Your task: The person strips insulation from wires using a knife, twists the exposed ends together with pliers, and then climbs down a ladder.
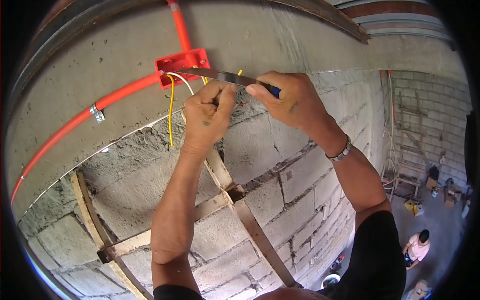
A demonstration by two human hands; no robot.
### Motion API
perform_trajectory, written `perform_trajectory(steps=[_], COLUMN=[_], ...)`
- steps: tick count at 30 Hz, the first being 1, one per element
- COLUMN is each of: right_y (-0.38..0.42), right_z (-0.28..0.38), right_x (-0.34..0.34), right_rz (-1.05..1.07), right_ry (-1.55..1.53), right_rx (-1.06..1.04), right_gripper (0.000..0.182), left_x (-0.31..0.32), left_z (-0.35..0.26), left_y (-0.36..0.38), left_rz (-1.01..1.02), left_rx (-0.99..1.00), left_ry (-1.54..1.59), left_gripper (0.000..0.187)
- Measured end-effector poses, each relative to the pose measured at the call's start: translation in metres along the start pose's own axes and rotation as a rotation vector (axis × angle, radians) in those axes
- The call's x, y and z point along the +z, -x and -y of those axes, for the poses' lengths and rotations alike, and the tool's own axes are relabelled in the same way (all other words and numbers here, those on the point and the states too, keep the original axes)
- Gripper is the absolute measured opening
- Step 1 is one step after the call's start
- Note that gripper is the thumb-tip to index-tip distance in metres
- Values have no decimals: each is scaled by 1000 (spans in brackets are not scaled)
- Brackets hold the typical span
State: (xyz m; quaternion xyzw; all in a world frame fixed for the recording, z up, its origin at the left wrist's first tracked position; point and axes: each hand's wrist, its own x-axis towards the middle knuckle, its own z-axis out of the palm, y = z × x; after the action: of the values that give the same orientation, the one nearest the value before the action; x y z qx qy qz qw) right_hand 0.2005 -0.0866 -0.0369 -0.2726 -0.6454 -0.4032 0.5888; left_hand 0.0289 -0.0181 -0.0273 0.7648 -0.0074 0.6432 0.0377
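Note:
A red junction box [182, 62] is fixed on the concrete beam, with yellow and white wires coming out of it. One yellow wire [172, 112] hangs loose below the box. The white wire [182, 81] curves from the box to my left hand [210, 112], whose thumb and fingers are pinched together on wires. A short yellow wire end shows just above the blade. My right hand [290, 100] is closed round the blue handle of a knife [205, 74]. Its long metal blade points left, over my left fingertips and across the box front. The exact contact between blade and wire is hidden.
Red conduit [125, 92] enters the box from the left and from above, held by a metal clamp [97, 113]. A metal frame [225, 187] stands against the block wall. Far below right are a person [416, 247], a wooden ladder [411, 145] and scattered items.

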Motion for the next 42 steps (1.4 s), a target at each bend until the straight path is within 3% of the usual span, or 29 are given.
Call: perform_trajectory(steps=[7, 19, 25, 27, 38, 40, 42], right_y=[-3, -2, 0, 1, 18, 23, 29], right_z=[2, -6, -11, -15, -22, -34, -95], right_x=[-6, -7, -20, -22, -25, -29, -81], right_rz=[64, 33, 90, 88, 91, -23, -11], right_ry=[76, 146, 311, 333, 372, 418, 642], right_rx=[-22, 18, 4, -2, 84, 27, 378], right_gripper=[43, 38, 41, 41, 40, 42, 46], left_x=[1, 0, 1, 1, 0, -5, -10], left_z=[-2, 1, 2, 5, 7, 9, 12], left_y=[0, 1, 2, 1, -3, -3, 2], left_rz=[0, 10, 91, 86, 145, 165, 65], left_rx=[-18, -6, -38, 72, 128, 113, 38], left_ry=[-12, -64, 108, -1, -244, -256, -27], left_gripper=[19, 15, 13, 12, 14, 14, 8])
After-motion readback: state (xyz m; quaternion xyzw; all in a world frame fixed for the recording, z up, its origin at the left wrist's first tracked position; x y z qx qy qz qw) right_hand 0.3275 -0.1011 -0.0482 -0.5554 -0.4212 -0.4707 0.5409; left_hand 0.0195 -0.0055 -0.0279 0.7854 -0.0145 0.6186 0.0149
